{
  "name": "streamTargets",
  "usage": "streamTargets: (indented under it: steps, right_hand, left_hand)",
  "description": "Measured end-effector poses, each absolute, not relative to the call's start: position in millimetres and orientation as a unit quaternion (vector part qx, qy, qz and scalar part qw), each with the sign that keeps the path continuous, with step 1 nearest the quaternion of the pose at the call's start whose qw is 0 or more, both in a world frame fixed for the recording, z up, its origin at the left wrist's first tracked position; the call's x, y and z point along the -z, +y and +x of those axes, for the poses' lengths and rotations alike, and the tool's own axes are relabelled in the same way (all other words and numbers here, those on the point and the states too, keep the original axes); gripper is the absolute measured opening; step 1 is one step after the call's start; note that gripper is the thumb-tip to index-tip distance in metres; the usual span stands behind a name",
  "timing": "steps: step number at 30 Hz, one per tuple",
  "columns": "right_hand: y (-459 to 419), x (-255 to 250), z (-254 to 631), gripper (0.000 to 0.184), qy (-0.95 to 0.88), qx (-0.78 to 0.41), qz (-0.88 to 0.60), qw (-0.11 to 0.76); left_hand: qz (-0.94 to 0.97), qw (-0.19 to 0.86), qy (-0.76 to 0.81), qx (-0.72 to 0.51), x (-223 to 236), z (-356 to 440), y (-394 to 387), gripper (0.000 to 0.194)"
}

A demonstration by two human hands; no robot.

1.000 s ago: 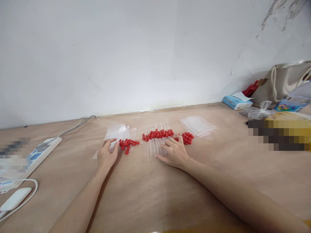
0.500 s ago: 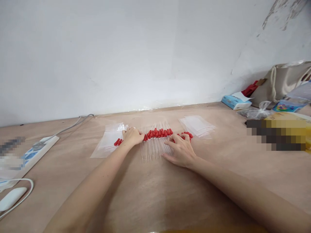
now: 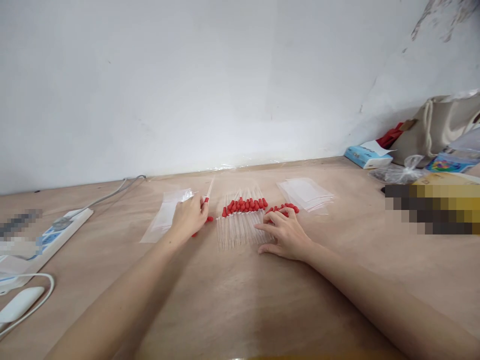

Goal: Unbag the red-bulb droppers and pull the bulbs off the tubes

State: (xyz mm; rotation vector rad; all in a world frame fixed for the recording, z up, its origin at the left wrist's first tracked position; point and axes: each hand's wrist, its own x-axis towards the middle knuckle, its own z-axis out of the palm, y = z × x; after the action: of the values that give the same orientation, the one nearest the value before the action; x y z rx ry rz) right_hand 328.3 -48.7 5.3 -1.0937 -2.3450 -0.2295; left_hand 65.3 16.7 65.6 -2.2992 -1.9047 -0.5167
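My left hand [image 3: 189,215] is closed on a dropper [image 3: 210,189], a clear thin tube with a red rubber bulb, tube pointing away toward the wall. Loose red bulbs [image 3: 209,219] lie under and beside that hand. In the middle is a row of clear glass tubes [image 3: 238,232] lying side by side. Beyond their near row, droppers with red bulbs [image 3: 245,204] lie with their tubes toward the wall. My right hand [image 3: 285,235] rests with fingers spread at the right end of the row, its fingertips by more red bulbs [image 3: 290,206].
Flat clear plastic bags [image 3: 161,220] lie at left and another stack of bags [image 3: 305,194] at right. A power strip [image 3: 56,245] and white cabled device [image 3: 22,305] are far left. At right stand a tissue pack [image 3: 367,155] and canvas bag [image 3: 416,130].
My left hand has moved left from the row's left end, with a dropper now showing in its fingers. My right hand has shifted slightly right, its thumb and fingers further from the tubes.
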Motion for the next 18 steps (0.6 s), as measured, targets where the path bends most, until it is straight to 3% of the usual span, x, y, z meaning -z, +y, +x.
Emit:
streamTargets:
  steps: [5, 13, 18]
  right_hand:
    - [-41.6, 0.4, 318.8, 0.052, -0.855, 0.131, -0.411, 0.286]
    - [-45.4, 3.5, 315.0, 0.062, -0.799, 0.182, -0.421, 0.388]
    - [-56.1, -2.9, 306.9, 0.058, -0.753, 0.213, -0.442, 0.439]
  left_hand:
    - [-0.794, 0.015, -0.517, 0.320, -39.6, 60.8, -11.7, 0.013]
    - [-0.768, 0.072, -0.392, 0.501, -9.8, 68.6, -30.8, 0.012]
    - [-0.788, 0.043, -0.362, 0.497, -11.4, 74.2, -35.4, 0.013]
